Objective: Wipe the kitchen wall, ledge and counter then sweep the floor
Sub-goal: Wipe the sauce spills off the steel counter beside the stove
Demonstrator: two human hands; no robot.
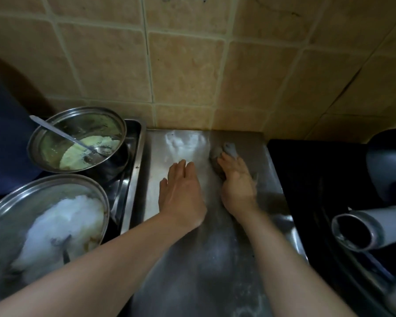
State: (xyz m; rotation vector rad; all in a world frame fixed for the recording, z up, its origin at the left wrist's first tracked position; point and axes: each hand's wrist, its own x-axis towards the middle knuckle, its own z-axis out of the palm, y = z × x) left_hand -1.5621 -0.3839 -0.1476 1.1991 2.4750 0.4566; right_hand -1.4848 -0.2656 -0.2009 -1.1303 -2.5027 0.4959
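- Cloth (224, 154): grey, crumpled, on the steel desk (215, 248) close to the tiled wall (185, 65); it lies under and just past the right fingers.
- Right hand (237, 181): fingers (226, 162) curled over the cloth, gripping it and pressing it to the desk.
- Left hand (183, 193): fingers (181, 170) straight and together, palm flat on the desk, holding nothing; just beside the right hand, apart from the cloth.
- Desk: a pale wet sheen shows just beyond the left fingertips.
- Steel pot (78, 138): left of the left fingers, in the sink (135, 161), holding yellowish residue and a spoon (62, 133).
- Second steel bowl (44, 220): nearer, left of the left forearm, holding white foam.
- Grey cylindrical vessel (370, 227): lying on its side, well right of the right fingers, on a dark surface (318, 179).
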